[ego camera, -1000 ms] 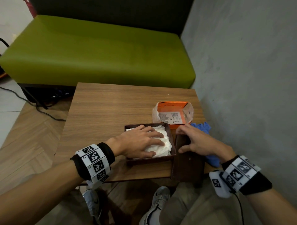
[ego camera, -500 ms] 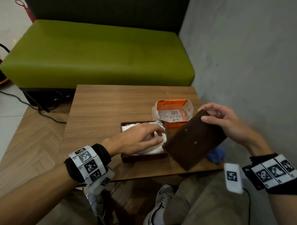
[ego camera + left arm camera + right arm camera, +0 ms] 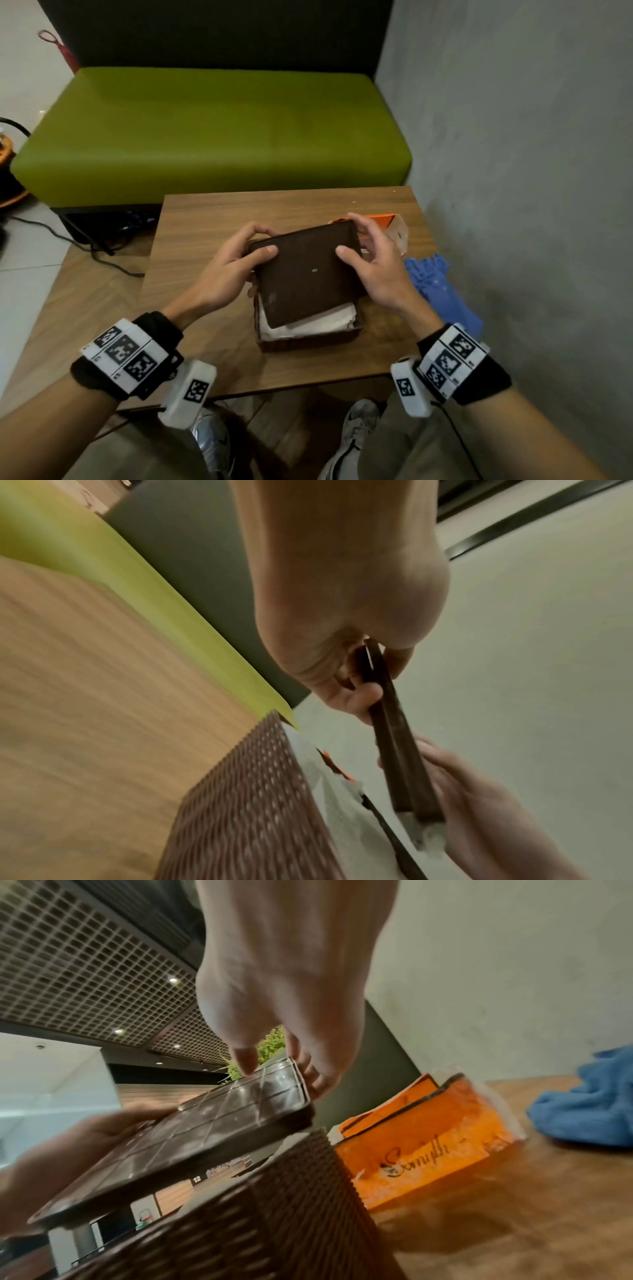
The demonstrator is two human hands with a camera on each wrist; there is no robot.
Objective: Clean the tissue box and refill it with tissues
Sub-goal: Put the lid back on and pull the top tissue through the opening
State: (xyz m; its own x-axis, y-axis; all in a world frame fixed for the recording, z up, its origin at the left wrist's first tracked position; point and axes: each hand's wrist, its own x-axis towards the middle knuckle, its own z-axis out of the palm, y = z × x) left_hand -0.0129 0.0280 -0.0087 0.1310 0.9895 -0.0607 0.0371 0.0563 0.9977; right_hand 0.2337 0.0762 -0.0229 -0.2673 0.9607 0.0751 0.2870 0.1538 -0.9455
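Note:
A dark brown woven tissue box (image 3: 308, 341) (image 3: 274, 1218) stands on the wooden table (image 3: 205, 240), filled with white tissues (image 3: 308, 323). Both hands hold its flat brown lid (image 3: 308, 274) (image 3: 192, 1139) (image 3: 394, 737) tilted just above the open box. My left hand (image 3: 233, 263) grips the lid's left edge, thumb on top. My right hand (image 3: 370, 267) grips the right edge, thumb on top, fingers curled over the far corner. The lid's near edge lies low over the tissues.
An orange tissue wrapper (image 3: 394, 226) (image 3: 428, 1137) lies behind the box. A blue cloth (image 3: 442, 287) (image 3: 582, 1102) sits at the table's right edge, by the grey wall. A green sofa (image 3: 212, 137) stands behind the table. Cables run on the floor at left.
My right hand lifted the lid from beside the box and swung it over the box. My left hand left the tissues and took hold of the lid's left edge.

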